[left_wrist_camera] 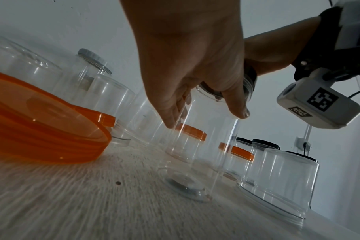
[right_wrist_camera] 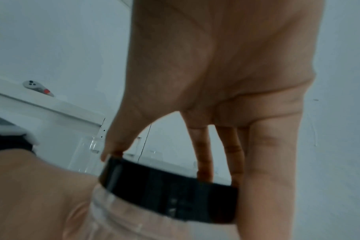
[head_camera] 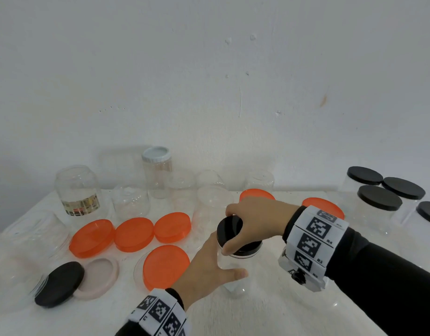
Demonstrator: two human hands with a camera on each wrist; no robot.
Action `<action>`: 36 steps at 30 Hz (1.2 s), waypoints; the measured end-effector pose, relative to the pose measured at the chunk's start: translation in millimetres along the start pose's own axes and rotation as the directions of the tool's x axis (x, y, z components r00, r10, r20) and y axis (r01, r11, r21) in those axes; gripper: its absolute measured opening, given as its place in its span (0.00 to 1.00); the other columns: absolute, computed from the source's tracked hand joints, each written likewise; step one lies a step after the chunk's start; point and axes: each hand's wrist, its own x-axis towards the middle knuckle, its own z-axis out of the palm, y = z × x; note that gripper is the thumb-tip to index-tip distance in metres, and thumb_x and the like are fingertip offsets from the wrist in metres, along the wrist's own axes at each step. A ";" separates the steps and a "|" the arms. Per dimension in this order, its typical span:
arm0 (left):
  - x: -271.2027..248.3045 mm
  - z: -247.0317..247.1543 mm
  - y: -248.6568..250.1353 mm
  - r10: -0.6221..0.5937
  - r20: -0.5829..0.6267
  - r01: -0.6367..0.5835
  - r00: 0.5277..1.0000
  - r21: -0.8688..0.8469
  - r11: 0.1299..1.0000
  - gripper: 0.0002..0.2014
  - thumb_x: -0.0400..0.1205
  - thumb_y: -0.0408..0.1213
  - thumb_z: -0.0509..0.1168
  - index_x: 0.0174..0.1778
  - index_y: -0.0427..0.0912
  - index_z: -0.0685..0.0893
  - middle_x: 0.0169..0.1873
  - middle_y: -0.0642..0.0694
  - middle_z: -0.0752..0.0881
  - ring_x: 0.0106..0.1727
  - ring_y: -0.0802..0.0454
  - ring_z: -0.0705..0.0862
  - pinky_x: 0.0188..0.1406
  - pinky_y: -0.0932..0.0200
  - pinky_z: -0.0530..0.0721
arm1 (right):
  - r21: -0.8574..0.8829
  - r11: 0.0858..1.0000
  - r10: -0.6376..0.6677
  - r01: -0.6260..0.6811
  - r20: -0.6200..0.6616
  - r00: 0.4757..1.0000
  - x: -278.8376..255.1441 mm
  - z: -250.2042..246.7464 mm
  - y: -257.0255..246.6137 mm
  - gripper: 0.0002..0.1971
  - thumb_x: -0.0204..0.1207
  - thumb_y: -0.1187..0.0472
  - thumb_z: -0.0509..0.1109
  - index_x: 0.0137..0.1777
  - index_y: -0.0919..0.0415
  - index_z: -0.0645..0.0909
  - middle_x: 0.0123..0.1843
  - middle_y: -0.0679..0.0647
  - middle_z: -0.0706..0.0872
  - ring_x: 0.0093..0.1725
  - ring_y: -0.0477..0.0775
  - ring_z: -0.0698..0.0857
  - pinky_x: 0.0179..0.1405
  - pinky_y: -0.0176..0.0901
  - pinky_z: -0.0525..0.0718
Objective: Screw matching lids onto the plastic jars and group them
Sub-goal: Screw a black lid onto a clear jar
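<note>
Two hands work one clear plastic jar [head_camera: 233,275] standing on the white table [head_camera: 269,311] at about 5 o'clock. Right hand [head_camera: 255,221] fingers, spread, pinch the black lid's [head_camera: 229,227] rim from above, apparently seated on the jar's mouth. Left hand [head_camera: 206,270] wraps the jar's wall, thumb at 3 o'clock.

A bare recording room, not a home: a plain white scuffed wall [head_camera: 209,69] at twelve o'clock, a white cloth-covered table [head_camera: 269,311], marker-printed white wristbands [head_camera: 313,241].
</note>
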 end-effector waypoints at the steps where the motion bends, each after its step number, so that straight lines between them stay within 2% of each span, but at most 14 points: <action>1: -0.1 -0.1 0.1 0.003 0.002 -0.003 1.000 0.007 1.000 0.43 0.68 0.50 0.80 0.72 0.70 0.60 0.72 0.66 0.71 0.74 0.70 0.67 0.67 0.70 0.68 | 0.001 1.000 0.011 -0.011 -0.027 1.000 -0.3 2.9 -0.6 0.36 0.60 0.26 0.72 0.58 0.52 0.76 0.45 0.46 0.80 0.43 0.47 0.82 0.33 0.41 0.79; 3: -0.1 -0.3 0.4 0.005 0.005 -0.005 1.000 0.012 1.000 0.41 0.70 0.47 0.80 0.70 0.72 0.61 0.71 0.69 0.72 0.72 0.75 0.67 0.62 0.74 0.69 | -0.005 1.000 0.024 -0.025 -0.043 0.999 -1.0 4.2 -1.0 0.36 0.61 0.25 0.70 0.58 0.53 0.75 0.45 0.47 0.81 0.43 0.48 0.81 0.31 0.40 0.75; 4: 0.2 0.0 0.1 0.005 0.005 -0.005 1.000 0.010 1.000 0.40 0.70 0.47 0.80 0.70 0.72 0.61 0.71 0.69 0.72 0.72 0.75 0.67 0.64 0.73 0.69 | -0.008 1.000 0.026 -0.026 -0.020 0.999 -1.8 2.4 -0.5 0.37 0.61 0.25 0.71 0.60 0.53 0.75 0.48 0.47 0.81 0.45 0.48 0.81 0.34 0.40 0.76; 7: 0.4 0.6 -0.5 -0.001 -0.003 0.001 1.000 0.008 1.000 0.40 0.70 0.45 0.80 0.68 0.72 0.61 0.71 0.68 0.71 0.72 0.76 0.67 0.63 0.75 0.67 | -0.012 1.000 -0.014 0.016 0.154 0.988 -3.8 -7.8 1.9 0.44 0.63 0.36 0.78 0.78 0.40 0.62 0.64 0.45 0.73 0.63 0.51 0.76 0.57 0.49 0.82; 9: 0.6 0.9 -1.2 -0.007 -0.004 0.007 1.000 0.007 1.000 0.39 0.70 0.45 0.80 0.66 0.73 0.60 0.72 0.68 0.70 0.72 0.75 0.66 0.63 0.75 0.65 | -0.029 0.997 -0.058 0.065 0.198 0.978 -3.8 -12.0 2.9 0.47 0.64 0.45 0.80 0.80 0.36 0.58 0.68 0.44 0.69 0.68 0.52 0.72 0.62 0.52 0.79; 13: 0.0 1.1 -1.9 -0.008 -0.004 0.008 1.000 0.002 1.000 0.40 0.70 0.46 0.80 0.67 0.74 0.60 0.72 0.69 0.69 0.73 0.74 0.66 0.63 0.74 0.65 | -0.028 0.993 -0.111 0.117 0.150 0.982 -2.7 -13.5 5.3 0.44 0.63 0.44 0.81 0.78 0.38 0.63 0.58 0.41 0.69 0.59 0.47 0.72 0.52 0.43 0.76; 17: 0.4 1.1 -1.5 -0.006 -0.005 0.006 1.000 0.004 1.000 0.41 0.68 0.49 0.80 0.69 0.72 0.61 0.72 0.68 0.70 0.72 0.74 0.66 0.62 0.74 0.66 | -0.040 0.996 -0.070 0.075 0.105 0.992 -2.0 -9.6 6.5 0.41 0.60 0.35 0.78 0.73 0.41 0.68 0.54 0.41 0.74 0.54 0.48 0.77 0.49 0.45 0.81; 20: 0.2 1.3 0.0 -0.002 -0.001 0.002 1.000 0.002 1.000 0.44 0.68 0.49 0.80 0.74 0.66 0.61 0.73 0.65 0.71 0.74 0.68 0.68 0.71 0.66 0.68 | 0.006 1.000 -0.024 0.024 0.036 0.999 -2.3 -2.2 5.6 0.39 0.57 0.28 0.75 0.65 0.48 0.73 0.48 0.44 0.81 0.46 0.49 0.84 0.43 0.48 0.87; 22: 0.3 1.4 1.0 -0.002 -0.006 0.002 1.000 0.004 1.000 0.44 0.68 0.49 0.80 0.76 0.63 0.61 0.73 0.64 0.72 0.74 0.66 0.69 0.75 0.60 0.68 | 0.023 1.000 -0.019 0.019 -0.011 1.000 -3.9 2.0 5.3 0.39 0.58 0.26 0.73 0.63 0.50 0.73 0.46 0.45 0.80 0.44 0.46 0.82 0.38 0.43 0.83; 24: 0.5 1.8 0.5 -0.001 -0.014 0.001 1.000 0.015 1.000 0.42 0.69 0.48 0.80 0.73 0.67 0.61 0.72 0.64 0.72 0.73 0.68 0.69 0.71 0.65 0.69 | 0.041 0.999 -0.019 0.020 -0.012 1.000 -6.2 2.4 5.6 0.39 0.60 0.27 0.73 0.66 0.49 0.73 0.49 0.44 0.79 0.47 0.45 0.80 0.39 0.41 0.80; 27: -0.1 2.5 -0.7 -0.004 -0.020 0.004 1.000 0.025 1.000 0.39 0.70 0.46 0.80 0.68 0.71 0.61 0.71 0.68 0.71 0.71 0.74 0.67 0.60 0.76 0.69 | 0.066 0.996 -0.064 0.058 0.092 0.994 -9.3 -2.2 7.0 0.43 0.64 0.37 0.78 0.78 0.39 0.63 0.62 0.44 0.73 0.61 0.50 0.76 0.55 0.45 0.80; 29: -0.2 2.5 -1.1 -0.006 -0.019 0.006 1.000 0.021 1.000 0.39 0.70 0.46 0.80 0.67 0.72 0.61 0.71 0.67 0.71 0.71 0.74 0.67 0.59 0.77 0.68 | 0.056 0.993 -0.109 0.103 0.137 0.985 -9.8 -5.8 6.5 0.43 0.67 0.45 0.79 0.79 0.35 0.60 0.67 0.45 0.70 0.67 0.51 0.73 0.61 0.46 0.78; 33: 0.0 2.3 -0.7 -0.001 -0.017 0.002 1.000 0.014 1.000 0.39 0.70 0.47 0.80 0.67 0.73 0.60 0.71 0.69 0.70 0.70 0.78 0.67 0.59 0.79 0.67 | 0.014 0.992 -0.124 0.124 0.116 0.985 -6.6 -9.8 3.9 0.41 0.65 0.42 0.80 0.77 0.36 0.65 0.61 0.43 0.71 0.65 0.51 0.74 0.60 0.48 0.80; 36: -0.3 2.3 -0.3 0.002 -0.011 -0.002 1.000 0.002 1.000 0.41 0.69 0.49 0.80 0.69 0.72 0.60 0.72 0.69 0.70 0.72 0.76 0.67 0.62 0.77 0.67 | -0.007 0.997 -0.074 0.075 0.073 0.995 -4.6 -6.8 2.2 0.40 0.62 0.34 0.77 0.74 0.42 0.69 0.54 0.43 0.73 0.57 0.50 0.77 0.50 0.45 0.81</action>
